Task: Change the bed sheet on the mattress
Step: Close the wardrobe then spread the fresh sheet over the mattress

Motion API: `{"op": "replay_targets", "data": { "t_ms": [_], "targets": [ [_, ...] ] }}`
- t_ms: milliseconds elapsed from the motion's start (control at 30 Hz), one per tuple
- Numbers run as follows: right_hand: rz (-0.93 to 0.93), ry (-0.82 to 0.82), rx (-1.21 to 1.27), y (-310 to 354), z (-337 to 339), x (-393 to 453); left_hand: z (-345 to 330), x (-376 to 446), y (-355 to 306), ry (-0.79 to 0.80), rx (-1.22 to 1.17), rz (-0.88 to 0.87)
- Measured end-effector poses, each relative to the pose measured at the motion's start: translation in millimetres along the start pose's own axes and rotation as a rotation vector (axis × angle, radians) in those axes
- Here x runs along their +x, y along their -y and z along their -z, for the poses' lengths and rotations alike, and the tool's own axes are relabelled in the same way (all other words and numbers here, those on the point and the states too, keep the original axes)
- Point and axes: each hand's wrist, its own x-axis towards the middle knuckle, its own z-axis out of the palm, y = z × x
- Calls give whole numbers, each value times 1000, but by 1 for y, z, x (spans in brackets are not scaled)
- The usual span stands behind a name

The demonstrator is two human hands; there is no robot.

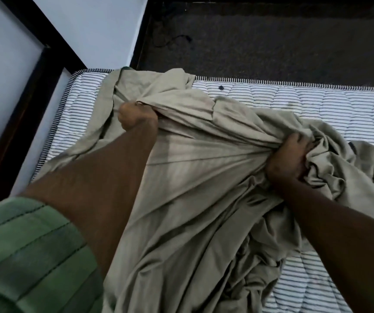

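both hands, left hand (136, 118) and right hand (287, 157), grip the sheet (192, 177) stretched between.

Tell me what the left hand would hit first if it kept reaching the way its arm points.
Probably more of the bunched beige bed sheet that the left hand grips, then the striped mattress corner; depth is unclear.

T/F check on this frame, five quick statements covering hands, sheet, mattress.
1. Both hands grip the beige sheet. True: the left hand and the right hand each clutch bunched fabric.
2. The sheet lies flat and tucked. False: it is crumpled in a heap.
3. The striped mattress is partly bare. True.
4. The mattress is plain white. False: it has dark stripes.
5. The left arm wears a green sleeve. True.
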Motion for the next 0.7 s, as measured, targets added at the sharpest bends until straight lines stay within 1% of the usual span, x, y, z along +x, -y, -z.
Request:
{"op": "replay_targets", "data": {
  "t_ms": [67, 133, 167, 200, 233, 300, 367, 400, 433, 467, 533, 633, 700],
  "targets": [
    [299, -27, -47, 18, 0, -14, -13, -9, 12, 171, -37, -237],
    [585, -5, 15, 40, -8, -29, -30, -24, 24, 397, -97, -426],
    [681, 10, 73, 53, -10, -35, -37, -31, 28, 476, -92, -483],
    [725, 32, 140, 65, -10, -39, -43, -36, 31, 519, -70, -522],
    [713, 58, 210, 74, -13, -41, -47, -40, 34, 533, -51, -558],
    [560, 110, 287, 85, -13, -36, -51, -45, 41, 534, -1, -646],
    [384, 216, 177, 88, -12, -22, -50, -46, 48, 535, 159, -736],
    [374, 262, 96, 87, -10, -16, -49, -46, 51, 524, 258, -781],
    [403, 295, 50, 85, -9, -10, -48, -46, 54, 504, 340, -821],
    [426, 314, 41, 81, -6, -5, -46, -46, 54, 475, 399, -853],
    [392, 290, 136, 71, -6, 6, -43, -46, 52, 423, 463, -870],
    [263, 231, 356, 55, -11, 15, -40, -45, 39, 359, 494, -800],
    [176, 177, 396, 45, -11, 17, -45, -42, 36, 292, 522, -760]
  ]
}}
